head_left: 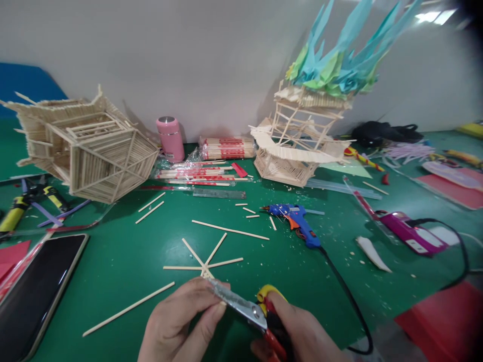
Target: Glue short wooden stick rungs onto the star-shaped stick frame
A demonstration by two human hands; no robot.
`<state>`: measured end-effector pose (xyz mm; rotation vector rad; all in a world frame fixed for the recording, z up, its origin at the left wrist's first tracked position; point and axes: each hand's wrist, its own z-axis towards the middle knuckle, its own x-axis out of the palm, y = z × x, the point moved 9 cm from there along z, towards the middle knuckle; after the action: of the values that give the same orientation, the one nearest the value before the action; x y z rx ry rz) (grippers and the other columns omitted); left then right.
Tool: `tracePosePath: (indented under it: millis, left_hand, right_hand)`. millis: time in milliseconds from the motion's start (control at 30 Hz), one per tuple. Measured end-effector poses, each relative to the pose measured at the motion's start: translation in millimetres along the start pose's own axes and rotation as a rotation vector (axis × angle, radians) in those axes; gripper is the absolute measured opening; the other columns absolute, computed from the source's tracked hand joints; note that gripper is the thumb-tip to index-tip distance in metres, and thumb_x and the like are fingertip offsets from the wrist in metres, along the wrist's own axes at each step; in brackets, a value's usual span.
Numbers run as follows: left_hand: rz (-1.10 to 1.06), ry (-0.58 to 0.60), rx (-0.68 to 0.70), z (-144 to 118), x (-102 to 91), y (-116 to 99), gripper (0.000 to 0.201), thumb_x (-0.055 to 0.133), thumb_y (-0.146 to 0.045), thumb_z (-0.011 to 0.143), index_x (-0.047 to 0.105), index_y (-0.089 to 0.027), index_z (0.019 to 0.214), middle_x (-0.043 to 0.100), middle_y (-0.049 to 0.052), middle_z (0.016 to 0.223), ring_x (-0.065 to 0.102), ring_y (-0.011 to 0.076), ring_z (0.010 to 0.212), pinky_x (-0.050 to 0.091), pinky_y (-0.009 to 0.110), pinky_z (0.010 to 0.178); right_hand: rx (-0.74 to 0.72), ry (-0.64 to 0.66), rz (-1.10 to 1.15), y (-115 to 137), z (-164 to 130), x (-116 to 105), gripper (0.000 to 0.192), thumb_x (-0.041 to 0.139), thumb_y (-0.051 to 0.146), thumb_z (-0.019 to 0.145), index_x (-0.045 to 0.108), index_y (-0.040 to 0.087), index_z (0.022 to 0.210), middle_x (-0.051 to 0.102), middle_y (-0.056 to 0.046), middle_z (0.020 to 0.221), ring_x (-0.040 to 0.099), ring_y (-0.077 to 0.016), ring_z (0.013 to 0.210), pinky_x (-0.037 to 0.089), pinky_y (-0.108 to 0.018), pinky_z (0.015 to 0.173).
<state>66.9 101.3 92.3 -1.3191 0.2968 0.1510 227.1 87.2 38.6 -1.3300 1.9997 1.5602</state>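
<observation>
Two hands [181,322] on cutter [241,307], blade up-left.

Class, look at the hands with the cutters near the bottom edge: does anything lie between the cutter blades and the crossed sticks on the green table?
Nothing visible does. The right hand grips the cutters by the handles, and the left hand pinches the blades. The blade tip sits right at the near end of the crossed sticks, with only bare green table around.

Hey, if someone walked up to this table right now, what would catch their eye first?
Probably the stick tower at the back right, topped with blue-green paper cranes, and the tipped-over stick house at the back left. Up close, the right hand grips cutters while the left hand pinches their blade, just below a glued star of sticks.
</observation>
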Motion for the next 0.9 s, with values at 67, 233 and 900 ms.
tracePosePath:
  millis: [67, 233, 900]
  left_hand:
    - [-0.095, -0.02, -0.108, 0.1, -0.4, 9.6, 0.014, 0.059, -0.018, 0.077, 0.07, -0.026, 0.081, 0.069, 0.002, 0.085, 0.063, 0.0138, 0.075, 0.051, 0.02, 0.067]
    - [-0.52, -0.198, -0.637, -17.7, 3.1, 65.8, 0.016, 0.067, -0.035, 0.072, 0.069, -0.02, 0.068, 0.059, 0.0, 0.067, 0.05, 0.009, 0.062, 0.043, 0.017, 0.058]
    - [-0.845, -0.14, -0.816, -28.4, 26.9, 70.5, 0.024, 0.075, -0.038, 0.063, 0.067, -0.017, 0.069, 0.055, -0.002, 0.061, 0.043, 0.0054, 0.054, 0.036, 0.016, 0.056]
  right_hand:
    - [0.04, -0.051, -0.001, -10.3, 3.9, -8.2, 0.013, 0.05, 0.03, 0.073, 0.048, 0.021, 0.082, 0.063, 0.0, 0.065, 0.057, -0.0152, 0.057, 0.044, -0.023, 0.052]
    - [0.196, -0.261, -0.16, -58.1, 8.8, -46.8, 0.035, 0.048, 0.043, 0.077, 0.05, 0.017, 0.099, 0.067, -0.007, 0.08, 0.064, -0.0226, 0.07, 0.051, -0.032, 0.061]
    - [0.056, -0.607, -0.399, -78.7, 7.7, -109.7, 0.032, 0.044, 0.043, 0.081, 0.052, 0.02, 0.1, 0.061, -0.009, 0.094, 0.062, -0.0224, 0.077, 0.05, -0.032, 0.063]
